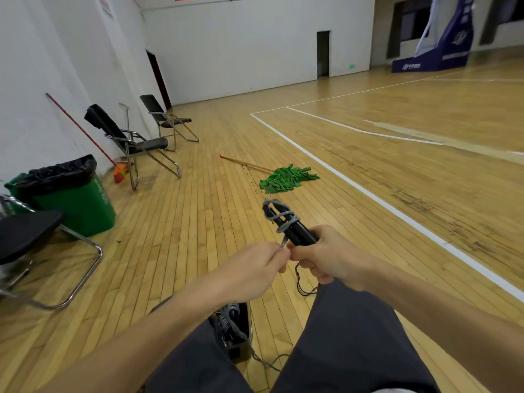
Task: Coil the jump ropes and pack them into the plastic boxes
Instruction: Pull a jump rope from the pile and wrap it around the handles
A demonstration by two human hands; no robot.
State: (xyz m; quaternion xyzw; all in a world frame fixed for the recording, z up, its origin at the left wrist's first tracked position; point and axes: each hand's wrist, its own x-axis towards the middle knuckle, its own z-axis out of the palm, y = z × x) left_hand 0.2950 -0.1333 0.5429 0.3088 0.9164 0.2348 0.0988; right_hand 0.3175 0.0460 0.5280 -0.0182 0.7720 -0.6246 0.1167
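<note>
Two black handles point(297, 229) lie together in my clenched right hand point(330, 258), grey rope point(280, 215) wound around them; my left hand point(255, 265) fingers pinch the rope end.

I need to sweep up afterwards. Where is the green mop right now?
In the head view the green mop lies flat on the wooden floor just right of centre, beyond the black jump rope handles, left of the white court line.
</note>
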